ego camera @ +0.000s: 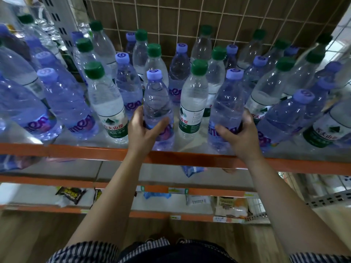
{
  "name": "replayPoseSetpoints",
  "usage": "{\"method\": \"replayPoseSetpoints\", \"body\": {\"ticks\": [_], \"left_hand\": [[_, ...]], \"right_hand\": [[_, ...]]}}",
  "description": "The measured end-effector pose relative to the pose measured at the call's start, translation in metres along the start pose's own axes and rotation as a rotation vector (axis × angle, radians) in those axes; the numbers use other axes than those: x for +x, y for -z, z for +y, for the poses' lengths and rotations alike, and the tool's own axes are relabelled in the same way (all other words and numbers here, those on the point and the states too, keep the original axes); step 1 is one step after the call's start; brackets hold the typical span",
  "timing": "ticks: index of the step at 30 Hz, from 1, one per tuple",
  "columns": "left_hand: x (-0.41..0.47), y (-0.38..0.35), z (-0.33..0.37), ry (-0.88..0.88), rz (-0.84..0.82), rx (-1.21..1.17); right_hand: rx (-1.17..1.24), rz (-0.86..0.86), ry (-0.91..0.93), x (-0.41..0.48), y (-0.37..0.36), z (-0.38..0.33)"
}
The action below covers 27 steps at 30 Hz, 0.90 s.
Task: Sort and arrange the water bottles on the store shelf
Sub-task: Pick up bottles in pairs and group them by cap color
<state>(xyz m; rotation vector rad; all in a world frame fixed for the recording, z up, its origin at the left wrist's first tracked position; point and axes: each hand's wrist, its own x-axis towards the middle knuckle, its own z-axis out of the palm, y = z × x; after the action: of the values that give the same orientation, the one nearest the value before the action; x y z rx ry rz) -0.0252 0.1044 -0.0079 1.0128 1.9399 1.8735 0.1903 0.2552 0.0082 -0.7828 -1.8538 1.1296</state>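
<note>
On the shelf [85, 151], front row, we list: left hand [142, 131], fingers [137, 112] curled round a purple-cap bottle [156, 99], upright near the orange edge; green-cap bottle [192, 103] standing between; second purple-cap bottle [227, 103], upright, right hand [242, 135] clamped on its lower body. More bottles [179, 67] fill the rows behind.

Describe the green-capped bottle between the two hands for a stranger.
Start at the shelf's orange front rail. Behind it, the left hand and right hand grip purple-capped bottles. The bottle between them has a green cap and label, unlike its purple neighbours.
</note>
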Motion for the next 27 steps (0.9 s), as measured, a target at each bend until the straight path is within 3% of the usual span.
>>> {"method": "replayPoseSetpoints", "body": {"ticks": [7, 13, 19, 27], "left_hand": [[-0.035, 0.017, 0.032, 0.083, 0.025, -0.152], [-0.083, 0.071, 0.041, 0.135, 0.154, -0.245], [-0.121, 0.170, 0.037, 0.168, 0.391, -0.179], [-0.173, 0.342, 0.027, 0.199, 0.514, -0.094]], "right_hand": [[0.227, -0.111, -0.021, -0.026, -0.021, -0.047], [0.421, -0.291, -0.073, -0.057, -0.072, -0.076], [0.453, -0.461, 0.004, -0.089, -0.161, -0.112], [0.571, -0.655, -0.066, -0.165, -0.313, -0.165]]}}
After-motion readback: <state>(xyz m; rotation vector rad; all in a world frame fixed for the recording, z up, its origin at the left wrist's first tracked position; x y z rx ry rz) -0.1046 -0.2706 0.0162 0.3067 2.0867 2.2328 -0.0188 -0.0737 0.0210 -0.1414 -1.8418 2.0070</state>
